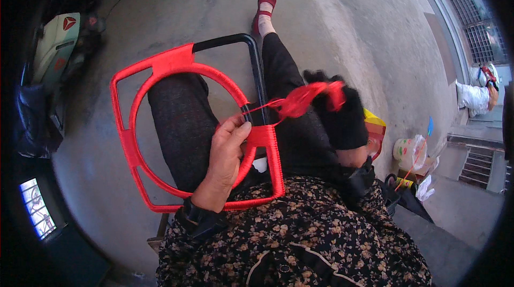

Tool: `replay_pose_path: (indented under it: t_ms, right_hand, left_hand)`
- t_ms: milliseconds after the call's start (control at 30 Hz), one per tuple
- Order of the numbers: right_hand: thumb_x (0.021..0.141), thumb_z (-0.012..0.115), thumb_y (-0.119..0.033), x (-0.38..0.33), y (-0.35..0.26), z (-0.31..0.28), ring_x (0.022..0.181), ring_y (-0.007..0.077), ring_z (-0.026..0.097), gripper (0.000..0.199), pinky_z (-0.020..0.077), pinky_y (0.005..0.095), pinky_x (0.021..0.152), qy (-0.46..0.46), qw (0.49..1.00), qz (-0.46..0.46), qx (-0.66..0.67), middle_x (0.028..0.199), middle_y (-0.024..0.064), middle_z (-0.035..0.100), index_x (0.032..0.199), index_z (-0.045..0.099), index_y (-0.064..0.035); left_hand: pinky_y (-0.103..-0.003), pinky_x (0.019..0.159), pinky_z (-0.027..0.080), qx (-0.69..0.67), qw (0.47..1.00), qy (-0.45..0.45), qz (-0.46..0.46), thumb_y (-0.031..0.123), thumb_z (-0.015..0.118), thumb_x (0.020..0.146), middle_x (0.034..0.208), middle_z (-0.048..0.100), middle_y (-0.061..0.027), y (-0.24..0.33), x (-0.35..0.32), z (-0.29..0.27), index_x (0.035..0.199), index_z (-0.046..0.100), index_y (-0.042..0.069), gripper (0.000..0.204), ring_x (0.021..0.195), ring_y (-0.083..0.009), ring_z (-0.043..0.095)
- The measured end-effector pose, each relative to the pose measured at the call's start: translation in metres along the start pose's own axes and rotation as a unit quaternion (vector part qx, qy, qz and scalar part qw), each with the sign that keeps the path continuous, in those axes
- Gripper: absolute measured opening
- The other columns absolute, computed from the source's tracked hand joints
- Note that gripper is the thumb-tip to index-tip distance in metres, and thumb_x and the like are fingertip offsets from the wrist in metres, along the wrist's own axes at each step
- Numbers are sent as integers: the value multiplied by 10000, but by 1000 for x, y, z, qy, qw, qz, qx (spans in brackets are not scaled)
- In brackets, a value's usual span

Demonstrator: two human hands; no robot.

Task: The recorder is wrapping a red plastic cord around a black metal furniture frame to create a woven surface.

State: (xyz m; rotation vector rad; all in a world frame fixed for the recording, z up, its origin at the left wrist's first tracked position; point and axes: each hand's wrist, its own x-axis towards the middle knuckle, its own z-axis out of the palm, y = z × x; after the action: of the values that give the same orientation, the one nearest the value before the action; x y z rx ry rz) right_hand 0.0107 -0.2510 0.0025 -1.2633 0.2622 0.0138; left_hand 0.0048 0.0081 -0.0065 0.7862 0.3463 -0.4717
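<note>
A rounded-square frame with a ring inside it lies across my lap. Red cord is wound tightly over most of it, while the upper right corner shows bare black bar. My bare left hand pinches the ring at its right side, thumb on top, beside the wrapped joint. From there a red strand runs right to a loose bundle of red cord. My right hand, in a black glove and blurred, is raised with its fingers curled round the bundle's far end.
My legs in dark trousers stretch over the concrete floor. A pale scooter stands at the left. To my right are a yellow and red bag, a white tub and, farther off, white sacks.
</note>
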Motion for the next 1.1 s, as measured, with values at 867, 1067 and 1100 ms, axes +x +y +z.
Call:
replay_pose_path:
  t_ms: [867, 1067, 1100]
  right_hand:
    - [860, 612, -176, 4, 88, -32, 754, 132, 604, 243, 486, 257, 673, -215, 953, 70, -203, 835, 45, 615, 1046, 600, -20]
    - [830, 639, -211, -27, -26, -23, 693, 143, 579, 289, 473, 272, 614, 10, 989, 148, 27, 746, 43, 586, 1045, 616, -18]
    - [832, 637, -210, -16, -30, -33, 687, 136, 575, 296, 469, 268, 604, -15, 985, 165, -44, 749, 41, 586, 1057, 609, -20]
  left_hand:
    - [-254, 640, 559, 58, 997, -17, 49, 71, 580, 904, 959, 638, -72, 1, -4, 4, 1036, 530, 24, 149, 788, -117, 644]
    - [-242, 606, 551, 56, 998, -9, 41, 83, 585, 904, 924, 644, -63, 0, -10, 0, 1007, 530, 40, 125, 768, -110, 640]
    - [-239, 593, 549, 60, 997, -8, 41, 85, 586, 904, 916, 646, -62, 0, -11, 2, 999, 528, 41, 120, 759, -108, 640]
